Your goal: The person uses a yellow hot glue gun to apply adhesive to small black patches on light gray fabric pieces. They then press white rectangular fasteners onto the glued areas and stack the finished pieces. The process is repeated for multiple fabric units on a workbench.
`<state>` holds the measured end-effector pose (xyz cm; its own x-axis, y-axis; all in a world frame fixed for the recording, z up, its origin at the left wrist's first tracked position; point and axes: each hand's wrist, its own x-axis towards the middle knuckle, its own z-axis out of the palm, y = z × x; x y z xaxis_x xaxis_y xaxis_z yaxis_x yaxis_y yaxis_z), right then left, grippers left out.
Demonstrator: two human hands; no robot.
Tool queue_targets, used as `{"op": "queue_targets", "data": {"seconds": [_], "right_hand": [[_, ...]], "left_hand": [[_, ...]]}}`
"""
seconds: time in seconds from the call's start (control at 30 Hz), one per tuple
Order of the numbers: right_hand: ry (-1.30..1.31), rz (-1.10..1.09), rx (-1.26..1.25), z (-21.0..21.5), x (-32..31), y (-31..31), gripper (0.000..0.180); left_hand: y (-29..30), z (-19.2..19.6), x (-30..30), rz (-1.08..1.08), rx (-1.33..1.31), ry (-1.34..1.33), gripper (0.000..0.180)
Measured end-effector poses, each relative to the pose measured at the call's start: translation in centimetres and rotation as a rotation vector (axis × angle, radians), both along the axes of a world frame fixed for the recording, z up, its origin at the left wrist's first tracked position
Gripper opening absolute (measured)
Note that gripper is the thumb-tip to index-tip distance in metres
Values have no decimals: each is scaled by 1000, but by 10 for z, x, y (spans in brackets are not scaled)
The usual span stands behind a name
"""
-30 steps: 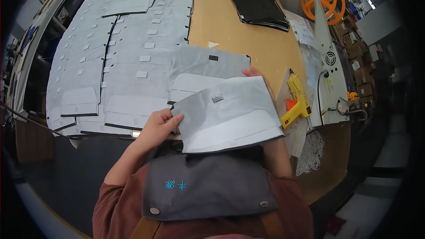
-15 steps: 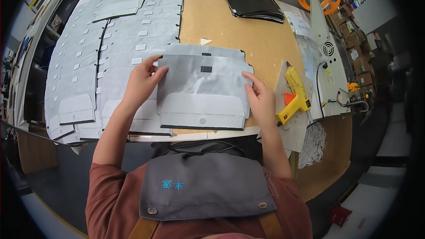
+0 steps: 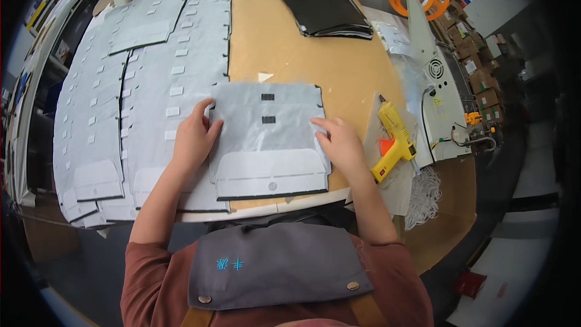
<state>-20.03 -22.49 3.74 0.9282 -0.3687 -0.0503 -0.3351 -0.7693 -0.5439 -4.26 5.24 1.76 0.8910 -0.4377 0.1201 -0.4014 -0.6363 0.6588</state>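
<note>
the person is laying a flat grey fabric panel with two small black patches and a pale lower flap (image 3: 269, 142) down near the front edge of the tan wooden worktable (image 3: 284, 36), and this looks like the smoothing and squaring step. next, it probably needs its edges lined up with the overlapping rows of grey fabric panels (image 3: 139, 85) covering the table's left side. the left hand (image 3: 195, 136) is lying flat on the panel's left edge, fingers loosely spread and pressing down. the right hand (image 3: 340, 142) is pressing the right edge, fingers together, palm down. a yellow glue gun (image 3: 394, 139) is resting just beside the right hand, toward the table's right edge.
</note>
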Motion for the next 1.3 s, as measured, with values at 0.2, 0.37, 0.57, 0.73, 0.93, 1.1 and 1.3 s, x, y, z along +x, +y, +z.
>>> {"op": "queue_targets", "data": {"seconds": [0.2,0.37,0.57,0.73,0.93,1.1,1.3], "right_hand": [[-167,-84,-334,38,38,-12,42],[-387,4,-555,27,143,-81,52],[-278,118,-747,-27,238,-147,55],[-68,174,-587,-13,252,-153,48],[-249,104,-548,1,259,-168,28],[-863,-44,-878,75,274,-178,20],[-1048,57,-357,168,224,-65,21]], "left_hand": [[6,-7,-1,44,-44,-238,33],[4,-8,3,53,-198,-210,15],[4,-4,0,76,-199,-50,13],[9,-6,0,80,-175,-49,13],[7,-7,1,53,-220,-45,10],[2,-6,1,69,-288,-65,10],[8,29,-9,10,-464,634,30]]}}
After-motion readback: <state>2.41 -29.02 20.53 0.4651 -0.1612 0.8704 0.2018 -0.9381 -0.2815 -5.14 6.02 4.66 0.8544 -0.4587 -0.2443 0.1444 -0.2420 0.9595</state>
